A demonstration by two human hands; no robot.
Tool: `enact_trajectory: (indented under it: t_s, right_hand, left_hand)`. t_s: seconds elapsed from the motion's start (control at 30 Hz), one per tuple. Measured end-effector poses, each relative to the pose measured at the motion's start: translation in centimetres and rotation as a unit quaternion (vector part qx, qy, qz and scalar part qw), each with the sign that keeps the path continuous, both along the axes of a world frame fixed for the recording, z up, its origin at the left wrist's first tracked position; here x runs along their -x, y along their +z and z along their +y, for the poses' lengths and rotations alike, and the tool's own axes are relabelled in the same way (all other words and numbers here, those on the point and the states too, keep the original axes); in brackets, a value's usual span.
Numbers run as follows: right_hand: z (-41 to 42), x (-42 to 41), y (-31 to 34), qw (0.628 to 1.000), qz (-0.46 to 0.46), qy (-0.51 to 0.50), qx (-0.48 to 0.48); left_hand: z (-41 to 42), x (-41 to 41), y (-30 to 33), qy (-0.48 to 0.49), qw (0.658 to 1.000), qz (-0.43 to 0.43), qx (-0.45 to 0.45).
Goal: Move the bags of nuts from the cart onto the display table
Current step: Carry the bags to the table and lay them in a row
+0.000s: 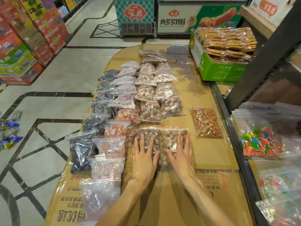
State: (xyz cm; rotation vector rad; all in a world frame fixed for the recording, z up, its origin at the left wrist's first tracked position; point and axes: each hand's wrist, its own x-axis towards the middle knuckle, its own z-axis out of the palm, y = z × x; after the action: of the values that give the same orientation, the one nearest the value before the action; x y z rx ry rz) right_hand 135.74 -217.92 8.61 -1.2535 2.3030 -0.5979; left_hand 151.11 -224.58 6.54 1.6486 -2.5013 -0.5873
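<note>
Pressing flat, both hands lay on two nut bags at the near end of the cardboard-covered table (211, 154).

Left hand (144, 156) rested with straight, spread fingers on the left bag (147, 132); right hand (181, 154) lay likewise on the right bag (172, 136); neither gripped. The bags lay side by side, touching, red zip strips away from the person. Rows of filled bags (146, 93) ran beyond and to the left. One peanut bag (206, 122) lay apart, right. A green box (218, 70) stood at the far right corner.

Bare cardboard (203, 154) lies open between bag rows (146, 88) and cart rail (234, 128)
</note>
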Motion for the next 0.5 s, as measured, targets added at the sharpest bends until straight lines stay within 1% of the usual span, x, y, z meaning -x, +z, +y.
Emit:
enact_trajectory:
  t_s: [0.13, 0.27, 0.37, 0.5]
  right_hand:
    - [-0.1, 0.4, 0.0, 1.000, -0.004, 0.001, -0.006]
    - [1.4, 0.5, 0.8, 1.000, -0.016, 0.015, -0.018]
    - [3.8, -0.1, 1.7, 1.000, -0.005, 0.031, -0.001]
    - [7.4, -1.3, 2.9, 0.997, 0.026, 0.055, -0.047]
  left_hand:
    - [-0.5, -0.4, 0.9, -0.019, 1.000, 0.000, -0.022]
    - [0.1, -1.7, 1.7, -0.040, 0.998, -0.023, -0.031]
    - [1.6, -3.3, 2.3, -0.062, 0.996, -0.056, -0.010]
    - [4.8, -5.5, 4.6, -0.088, 0.992, -0.089, 0.019]
